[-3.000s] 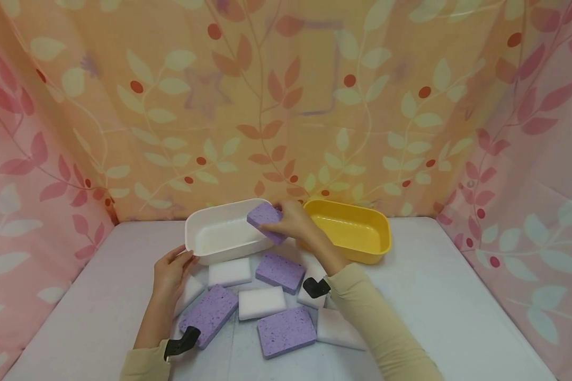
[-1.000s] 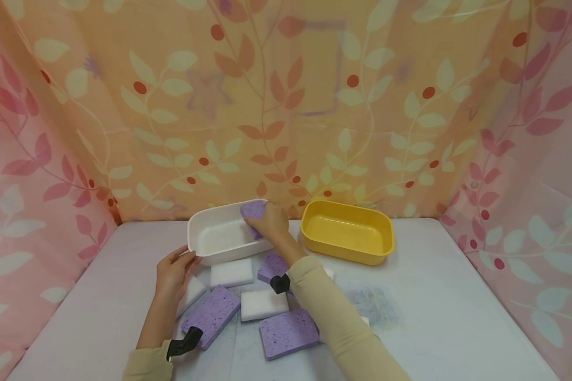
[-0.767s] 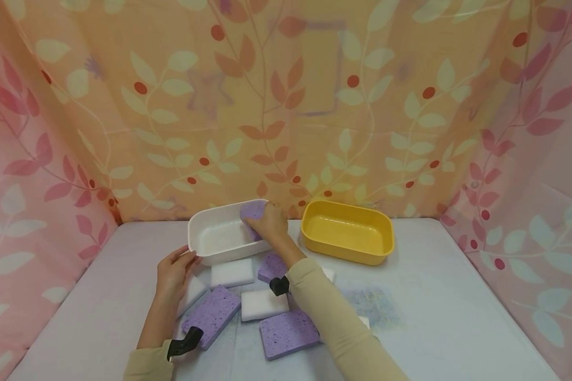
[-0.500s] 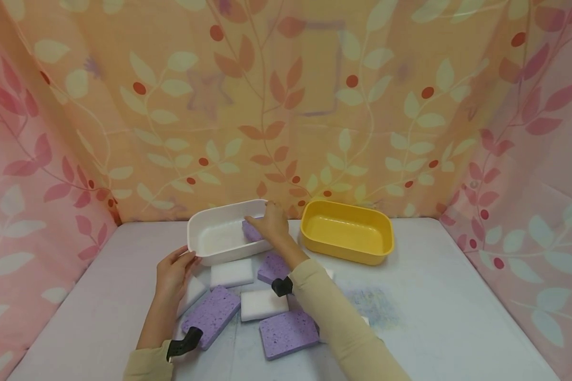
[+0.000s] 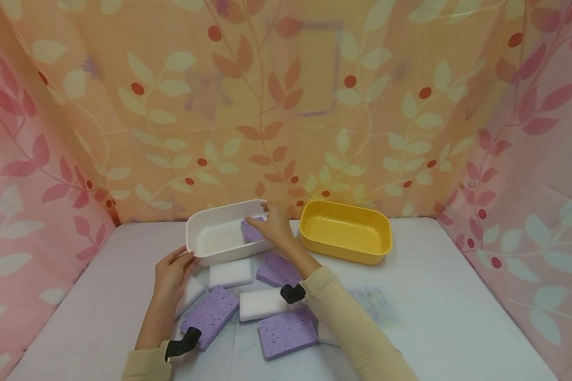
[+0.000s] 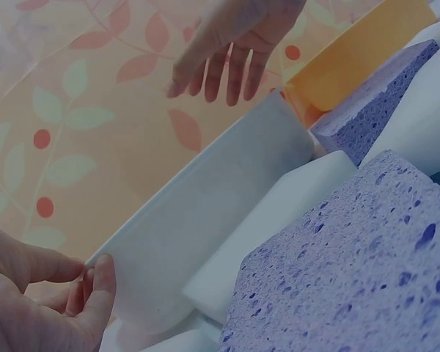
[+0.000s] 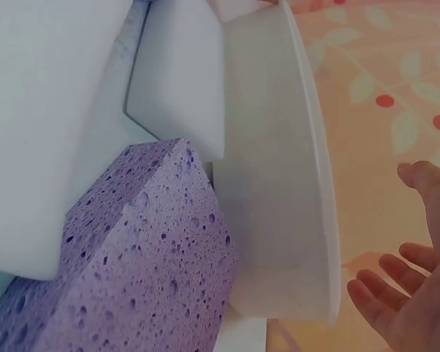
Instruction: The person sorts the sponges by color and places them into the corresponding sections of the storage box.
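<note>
My left hand [image 5: 170, 272] pinches the near left rim of a white plastic tub [image 5: 219, 258] between thumb and fingers; the left wrist view shows the grip on the edge. Inside the tub, at its right end, lies a purple sponge [image 5: 251, 230]. Just over that end hovers my right hand [image 5: 277, 226], fingers spread and holding nothing. In the right wrist view this hand [image 7: 418, 271] is beside the tub wall [image 7: 275, 176], thumb and fingers apart. Part of the sponge is hidden behind the right hand.
A yellow tub [image 5: 348, 253] stands to the right of the white one. In front lie purple sponges [image 5: 288, 333] and white foam blocks [image 5: 263, 304], several of them loosely spread. The right forearm covers some. A patterned curtain [image 5: 286, 106] closes off the back.
My right hand lowered the purple sponge into the right end of the white tub and let go of it. It has since lifted slightly. My left hand stayed on the rim.
</note>
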Tool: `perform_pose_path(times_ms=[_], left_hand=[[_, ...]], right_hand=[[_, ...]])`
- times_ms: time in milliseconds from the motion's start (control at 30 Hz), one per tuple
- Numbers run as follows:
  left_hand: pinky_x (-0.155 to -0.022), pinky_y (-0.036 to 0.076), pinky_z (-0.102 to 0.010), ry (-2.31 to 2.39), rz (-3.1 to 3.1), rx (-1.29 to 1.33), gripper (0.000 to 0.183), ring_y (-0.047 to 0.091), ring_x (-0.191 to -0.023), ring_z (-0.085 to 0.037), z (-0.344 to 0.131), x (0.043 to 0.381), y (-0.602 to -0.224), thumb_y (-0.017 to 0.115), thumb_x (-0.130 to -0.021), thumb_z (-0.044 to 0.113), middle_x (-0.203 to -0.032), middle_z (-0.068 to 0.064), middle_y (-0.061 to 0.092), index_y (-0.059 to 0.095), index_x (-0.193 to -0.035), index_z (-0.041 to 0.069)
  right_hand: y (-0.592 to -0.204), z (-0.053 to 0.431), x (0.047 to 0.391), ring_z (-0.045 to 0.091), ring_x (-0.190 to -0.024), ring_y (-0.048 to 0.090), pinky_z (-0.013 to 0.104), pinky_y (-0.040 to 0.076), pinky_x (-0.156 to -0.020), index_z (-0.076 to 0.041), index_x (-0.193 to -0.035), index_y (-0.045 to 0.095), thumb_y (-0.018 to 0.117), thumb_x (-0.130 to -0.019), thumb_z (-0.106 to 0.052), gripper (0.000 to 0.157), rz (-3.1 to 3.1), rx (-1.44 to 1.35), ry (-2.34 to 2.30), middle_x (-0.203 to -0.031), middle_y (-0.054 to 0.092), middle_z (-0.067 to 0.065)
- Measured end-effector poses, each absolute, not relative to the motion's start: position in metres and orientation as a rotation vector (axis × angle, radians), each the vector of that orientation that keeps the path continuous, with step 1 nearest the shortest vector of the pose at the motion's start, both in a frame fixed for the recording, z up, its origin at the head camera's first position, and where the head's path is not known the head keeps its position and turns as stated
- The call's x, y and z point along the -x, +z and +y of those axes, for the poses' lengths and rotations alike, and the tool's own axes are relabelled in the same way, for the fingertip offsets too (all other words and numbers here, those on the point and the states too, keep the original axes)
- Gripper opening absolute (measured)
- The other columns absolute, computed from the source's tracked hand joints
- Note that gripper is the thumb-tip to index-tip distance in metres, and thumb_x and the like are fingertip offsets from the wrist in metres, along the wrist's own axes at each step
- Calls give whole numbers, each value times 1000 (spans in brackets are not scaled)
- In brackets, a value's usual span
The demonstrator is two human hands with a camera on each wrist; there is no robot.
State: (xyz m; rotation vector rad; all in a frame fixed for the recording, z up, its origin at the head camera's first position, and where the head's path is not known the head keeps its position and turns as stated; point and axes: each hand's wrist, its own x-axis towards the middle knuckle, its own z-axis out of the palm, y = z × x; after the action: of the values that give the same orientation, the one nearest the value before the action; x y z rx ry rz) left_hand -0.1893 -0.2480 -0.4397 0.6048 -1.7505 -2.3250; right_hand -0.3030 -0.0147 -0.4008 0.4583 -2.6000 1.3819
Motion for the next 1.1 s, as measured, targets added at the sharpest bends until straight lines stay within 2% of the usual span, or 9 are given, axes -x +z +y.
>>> perform_pose_path(times_ms=[267, 533, 833, 1000, 1100], left_hand=[[-89, 59, -17, -2326, -1761, -610, 58, 70, -81, 1, -246, 187, -437, 53, -106, -5, -93, 5, 62, 30, -158, -14], [-90, 59, -17, -2326, -1763, -603, 58, 70, -84, 0, -247, 190, -439, 54, -106, -3, -98, 3, 62, 30, -159, -13], [-91, 58, -18, -2320, -1746, -613, 58, 69, -85, 0, -245, 192, -440, 54, -105, -5, -100, 1, 60, 32, -158, -14], [-93, 58, -18, -2317, -1752, -625, 57, 69, -83, 1, -245, 192, -440, 53, -106, -4, -108, -4, 59, 32, -158, -13], [-93, 58, -18, -2325, -1738, -613, 57, 67, -80, 2, -245, 191, -438, 52, -105, -6, -99, 2, 60, 31, -158, -13]], right_hand=[[-395, -4, 290, 45, -111, 69, 49, 59, -98, 8, -135, 64, 83, -91, -22, 57, -2538, -619, 1421, -128, 68, 28], [-390, 8, 274, 44, -116, 68, 51, 58, -101, 5, -140, 61, 81, -94, -23, 57, -2525, -697, 1509, -132, 67, 24], [-389, 25, 256, 43, -115, 69, 56, 58, -98, 6, -137, 64, 81, -93, -16, 51, -2466, -864, 1546, -125, 71, 24], [-394, 33, 245, 46, -117, 67, 54, 59, -99, 6, -137, 64, 82, -93, -16, 52, -2466, -883, 1600, -128, 70, 23], [-394, 38, 238, 46, -116, 67, 50, 60, -99, 6, -138, 63, 81, -93, -14, 52, -2444, -918, 1626, -127, 70, 23]])
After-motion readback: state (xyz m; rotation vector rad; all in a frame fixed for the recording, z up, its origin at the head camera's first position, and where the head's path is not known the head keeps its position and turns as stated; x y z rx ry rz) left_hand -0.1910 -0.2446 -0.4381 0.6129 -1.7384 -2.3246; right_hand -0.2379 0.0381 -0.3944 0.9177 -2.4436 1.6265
